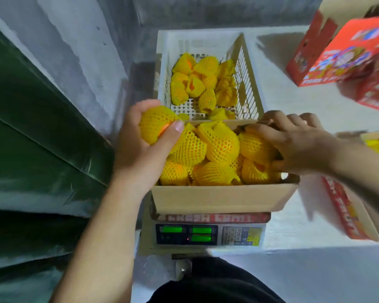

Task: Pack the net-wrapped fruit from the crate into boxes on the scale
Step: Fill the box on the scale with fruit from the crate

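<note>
While the left hand (pixel 140 147) grips one net-wrapped fruit (pixel 155 125) over the box's (pixel 217 199) far-left corner, its netting's open end toward the thumb, the right hand (pixel 293 141) presses flat, fingers extended, on fruit at the box's right edge. Beyond, the crate (pixel 246 68) runs lengthwise away.
</note>
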### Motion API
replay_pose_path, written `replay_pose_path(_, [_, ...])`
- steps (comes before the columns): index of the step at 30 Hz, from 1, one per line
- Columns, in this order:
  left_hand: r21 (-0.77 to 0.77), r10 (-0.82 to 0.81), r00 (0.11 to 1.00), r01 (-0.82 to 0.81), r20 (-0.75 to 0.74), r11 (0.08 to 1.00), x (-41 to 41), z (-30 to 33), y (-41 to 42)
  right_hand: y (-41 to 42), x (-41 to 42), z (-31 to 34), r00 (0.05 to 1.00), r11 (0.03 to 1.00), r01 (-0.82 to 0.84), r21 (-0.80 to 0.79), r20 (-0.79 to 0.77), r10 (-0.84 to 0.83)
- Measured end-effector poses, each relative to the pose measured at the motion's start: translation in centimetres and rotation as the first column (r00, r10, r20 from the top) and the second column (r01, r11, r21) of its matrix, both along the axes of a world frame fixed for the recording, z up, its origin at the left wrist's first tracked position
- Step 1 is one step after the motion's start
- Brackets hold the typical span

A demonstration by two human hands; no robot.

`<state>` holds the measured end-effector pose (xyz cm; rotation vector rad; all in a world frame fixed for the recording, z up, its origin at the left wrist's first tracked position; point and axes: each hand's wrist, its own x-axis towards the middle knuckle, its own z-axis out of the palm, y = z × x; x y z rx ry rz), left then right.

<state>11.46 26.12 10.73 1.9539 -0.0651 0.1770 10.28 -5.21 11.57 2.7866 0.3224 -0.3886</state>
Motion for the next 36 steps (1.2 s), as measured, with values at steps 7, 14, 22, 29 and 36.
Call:
replay_pose_path(7, [0.027, -0.181, 0.977, 0.185, -0.110, 0.982, -2.8, -1.0, -1.0, 2.5, -0.9, -0.4, 0.942, 0.980, -0.194, -0.048, 0.270, 0.200])
replay_pose_path(14, [0.037, -0.260, 0.956, 0.267, -0.133, 0.963, -4.1, -1.9, -0.7, 0.9, -4.0, -0.1, 0.959, 0.593, -0.014, 0.805, 0.178, -0.219])
replay_pose_path(22, [0.061, -0.386, 0.918, 0.392, -0.084, 0.918, -2.9, 0.5, -5.7, 3.2, -6.7, -1.0, 0.914, -0.220, 0.049, 0.974, -0.133, -0.383])
replay_pose_path(29, [-0.083, -0.434, 0.893, 0.426, -0.119, 0.901, -3.6, -0.2, -7.5, 3.8, -7.0, -1.1, 0.877, -0.573, 0.209, 0.792, -0.411, -0.249])
replay_pose_path(36, [-0.167, -0.468, 0.866, 0.442, -0.177, 0.881, -2.5, -0.5, -7.2, 5.3, -4.6, 0.2, 0.829, -0.633, 0.273, 0.725, -0.511, -0.227])
